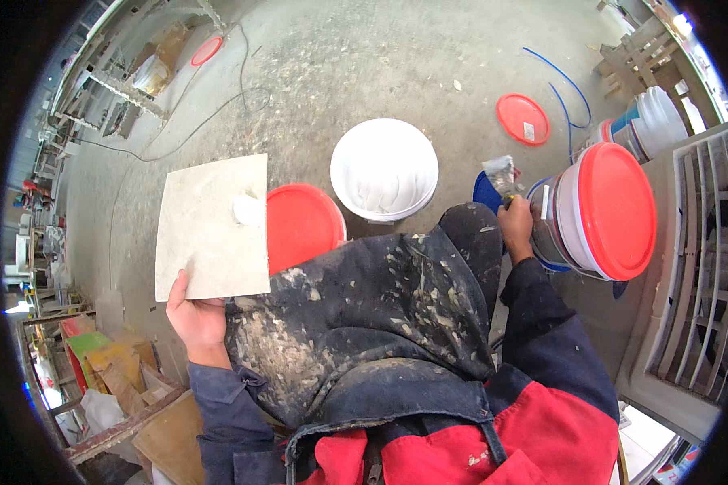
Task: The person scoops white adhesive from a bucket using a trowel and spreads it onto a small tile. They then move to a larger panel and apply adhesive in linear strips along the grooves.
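Here, a flat square tile is held up on the left side, over the floor. Its bottom corner is pinched by the left hand, with the thumb on top and the other fingers hidden under it. The tile is nearly as wide as it is long, and it points up and away from the hand. A small white blob is seen on its right edge, just beside a red lid. Further right, an open white bucket is seen. On the right, something small is gripped by the closed right hand, right beside a red-lidded bucket. What it is cannot be told.
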Available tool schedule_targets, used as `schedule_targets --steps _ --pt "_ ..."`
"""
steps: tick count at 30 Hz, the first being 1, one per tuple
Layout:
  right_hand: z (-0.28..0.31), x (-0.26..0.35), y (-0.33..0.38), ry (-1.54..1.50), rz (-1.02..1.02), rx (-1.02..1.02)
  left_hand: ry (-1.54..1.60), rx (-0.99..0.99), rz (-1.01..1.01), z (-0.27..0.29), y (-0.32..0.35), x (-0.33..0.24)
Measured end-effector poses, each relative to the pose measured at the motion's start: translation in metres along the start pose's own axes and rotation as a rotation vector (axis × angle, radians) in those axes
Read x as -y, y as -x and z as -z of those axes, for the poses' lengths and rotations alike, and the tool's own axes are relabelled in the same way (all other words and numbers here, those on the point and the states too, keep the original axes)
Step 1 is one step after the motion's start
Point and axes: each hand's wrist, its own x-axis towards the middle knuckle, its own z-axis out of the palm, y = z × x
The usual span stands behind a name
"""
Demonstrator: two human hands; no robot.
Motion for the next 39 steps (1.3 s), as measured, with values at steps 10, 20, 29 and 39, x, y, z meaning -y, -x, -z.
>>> schedule_targets --steps 10,20,29,39 --pt "0.121 0.177 -0.055 0.0 0.341 0.272 0.047 0.064 -0.006 0.021 -0.064 0.023" --pt "-0.07 0.24 -0.084 0.48 0.61 0.556 0.114 -0.132 0.005 0.047 -0.075 0.03" --pt "-0.121 0.239 -0.067 0.393 0.46 0.654 0.102 -0.243 -0.002 0.051 -0.072 0.03" --pt "-0.13 0.232 -0.065 0.217 0.436 0.802 0.067 -0.246 0.026 0.045 -0.074 0.036"
